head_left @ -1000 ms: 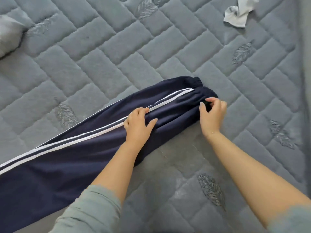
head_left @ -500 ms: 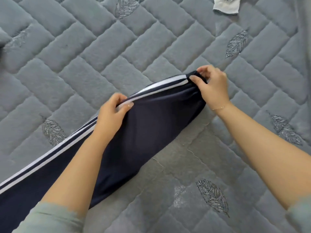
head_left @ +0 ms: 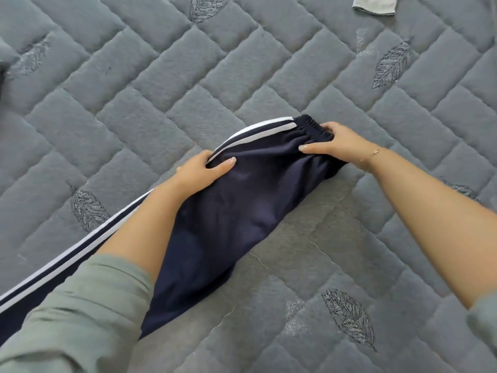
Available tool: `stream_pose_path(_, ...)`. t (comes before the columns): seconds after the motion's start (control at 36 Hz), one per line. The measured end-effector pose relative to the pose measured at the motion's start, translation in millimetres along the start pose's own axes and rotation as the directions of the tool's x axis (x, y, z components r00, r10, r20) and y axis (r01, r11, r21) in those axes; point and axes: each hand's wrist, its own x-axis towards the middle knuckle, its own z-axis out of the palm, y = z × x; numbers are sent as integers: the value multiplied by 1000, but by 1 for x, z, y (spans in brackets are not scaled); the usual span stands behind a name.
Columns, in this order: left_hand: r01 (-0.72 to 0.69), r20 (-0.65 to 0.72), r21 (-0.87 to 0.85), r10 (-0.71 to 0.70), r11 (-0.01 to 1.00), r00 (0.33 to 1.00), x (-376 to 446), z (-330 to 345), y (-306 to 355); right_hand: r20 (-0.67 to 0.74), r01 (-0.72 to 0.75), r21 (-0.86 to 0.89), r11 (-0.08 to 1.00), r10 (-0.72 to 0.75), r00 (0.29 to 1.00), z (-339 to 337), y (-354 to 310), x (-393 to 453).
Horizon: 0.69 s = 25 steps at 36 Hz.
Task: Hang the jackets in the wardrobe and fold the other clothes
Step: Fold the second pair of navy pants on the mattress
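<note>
Two hands on navy white-striped track trousers, grey quilted bed.
Left hand pinches striped seam; right hand grips elastic waistband.

Both forearms reached forward from pushed-up grey-green sleeves. The left hand pinched the navy trousers at their striped edge, thumb on top. Farther right, the right hand gripped the elastic waistband (a thin bracelet circled that wrist).
</note>
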Motion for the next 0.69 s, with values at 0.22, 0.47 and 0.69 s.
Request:
stream_pose_path(0.22, -108, -38, -137, 104, 985, 994, -2, -14, 15, 225, 129, 125, 984, -155, 962, -50, -23, -23)
stream_pose_path(0.47, -346, -438, 371, 491, 862, 753, -34, 47, 30, -606, 75, -37, 997, -82, 791, 11, 4, 3)
stream_pose_path(0.69, -178, -303, 133, 211, 975, 929, -165, 144, -55, -75, -93, 878, 469, 328, 942, 90, 35, -50)
